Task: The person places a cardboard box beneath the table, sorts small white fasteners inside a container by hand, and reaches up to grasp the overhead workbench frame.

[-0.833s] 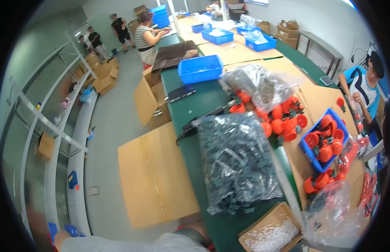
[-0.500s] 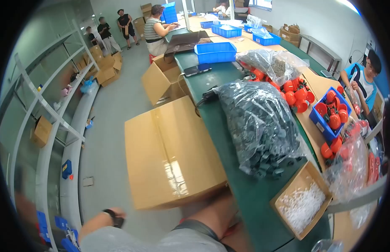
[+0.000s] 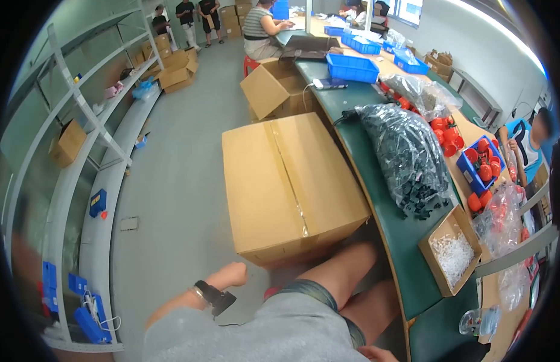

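My left hand [image 3: 233,275] hangs beside the near left corner of a large taped cardboard box [image 3: 289,181], apart from it. Its fingers are curled into a fist, with nothing seen in them, and a black band with a dark device [image 3: 215,298] is on the wrist. Only part of my right hand [image 3: 376,353] shows at the bottom edge, close to my thigh; its fingers are mostly cut off. On the green-topped table [image 3: 376,181] lies a clear bag of dark plastic parts [image 3: 407,157], with a carton of small white pieces [image 3: 452,250] nearer me.
Metal shelving [image 3: 105,136] runs along the left, with grey floor [image 3: 183,157] between it and the box. An open carton [image 3: 274,90] stands beyond. Red parts fill a blue bin [image 3: 480,163] on the right, near a seated person [image 3: 527,145]. Other people are at the back.
The view has shifted, so the box and table sit farther right. My left hand has come forward into fuller view, and part of my right hand now shows at the bottom.
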`<state>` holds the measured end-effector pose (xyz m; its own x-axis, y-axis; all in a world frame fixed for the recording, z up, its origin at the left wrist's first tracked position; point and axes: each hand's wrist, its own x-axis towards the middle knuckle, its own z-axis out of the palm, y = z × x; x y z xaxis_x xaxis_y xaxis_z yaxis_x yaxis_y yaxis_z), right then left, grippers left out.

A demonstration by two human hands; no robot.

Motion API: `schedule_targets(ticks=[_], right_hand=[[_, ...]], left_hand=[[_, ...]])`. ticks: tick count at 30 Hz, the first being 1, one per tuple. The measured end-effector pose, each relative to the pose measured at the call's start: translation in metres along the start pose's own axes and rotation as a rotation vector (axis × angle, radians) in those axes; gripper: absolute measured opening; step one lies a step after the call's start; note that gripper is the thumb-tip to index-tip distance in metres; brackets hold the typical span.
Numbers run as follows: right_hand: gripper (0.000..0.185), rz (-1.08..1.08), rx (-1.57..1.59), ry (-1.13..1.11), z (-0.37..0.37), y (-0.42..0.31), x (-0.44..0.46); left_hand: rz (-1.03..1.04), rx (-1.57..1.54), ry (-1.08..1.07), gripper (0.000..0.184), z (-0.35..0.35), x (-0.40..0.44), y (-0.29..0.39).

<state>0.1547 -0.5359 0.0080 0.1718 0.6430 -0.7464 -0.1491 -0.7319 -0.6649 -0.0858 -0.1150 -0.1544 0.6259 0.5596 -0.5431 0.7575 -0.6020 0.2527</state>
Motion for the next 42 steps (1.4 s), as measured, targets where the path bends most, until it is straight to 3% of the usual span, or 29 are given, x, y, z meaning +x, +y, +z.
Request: schedule_targets(ticks=[2, 4, 6, 8, 12, 17, 21, 23, 28, 31, 33, 36, 40, 42], right_hand=[[0.038, -0.020, -0.067, 0.093, 0.003, -0.020, 0.001], [0.034, -0.124, -0.163, 0.148, 0.000, -0.032, 0.005], [0.033, -0.091, -0.227, 0.114, -0.009, -0.028, 0.008], [0.031, -0.220, -0.257, 0.281, -0.014, -0.033, 0.008], [0.028, -0.205, -0.195, 0.460, -0.030, -0.053, -0.009], [0.025, -0.344, -0.431, 0.632, -0.056, -0.084, -0.001], [0.025, -0.397, -0.493, 0.736, -0.079, -0.098, 0.009], [0.025, -0.402, -0.532, 0.771, -0.085, -0.102, 0.012], [0.025, -0.408, -0.557, 0.828, -0.094, -0.096, 0.015], [0.024, -0.398, -0.615, 0.975, -0.104, -0.087, 0.012], [0.023, -0.327, -0.691, 1.072, -0.112, -0.085, 0.010], [0.022, -0.388, -0.785, 1.145, -0.115, -0.075, 0.012], [0.021, -0.438, -0.876, 1.091, -0.083, -0.083, 0.032], [0.020, -0.434, -1.063, 0.934, -0.061, -0.103, 0.044]], left_hand=[[0.011, -0.239, -0.116, 0.022, 0.001, -0.013, -0.009], [-0.145, -0.148, -0.164, 0.023, 0.036, -0.001, -0.032], [-0.195, -0.250, -0.103, 0.024, 0.069, -0.009, -0.039], [-0.173, -0.313, -0.042, 0.025, 0.112, -0.024, -0.046], [-0.275, -0.341, -0.275, 0.027, 0.169, -0.072, -0.027], [-0.325, -0.402, -0.488, 0.030, 0.221, -0.112, -0.019], [-0.345, -0.461, -0.522, 0.031, 0.243, -0.105, -0.027], [-0.400, -0.486, -0.363, 0.032, 0.251, -0.098, -0.031], [-0.433, -0.519, -0.424, 0.030, 0.250, -0.071, -0.033], [-0.434, -0.604, -0.208, 0.023, 0.226, -0.053, -0.027], [-0.428, -0.616, -0.157, 0.023, 0.218, -0.038, -0.027], [-0.434, -0.643, -0.063, 0.021, 0.227, -0.018, -0.044], [-0.621, -0.736, 0.041, 0.021, 0.271, 0.009, -0.085], [-0.699, -0.785, 0.076, 0.021, 0.293, 0.014, -0.101]])
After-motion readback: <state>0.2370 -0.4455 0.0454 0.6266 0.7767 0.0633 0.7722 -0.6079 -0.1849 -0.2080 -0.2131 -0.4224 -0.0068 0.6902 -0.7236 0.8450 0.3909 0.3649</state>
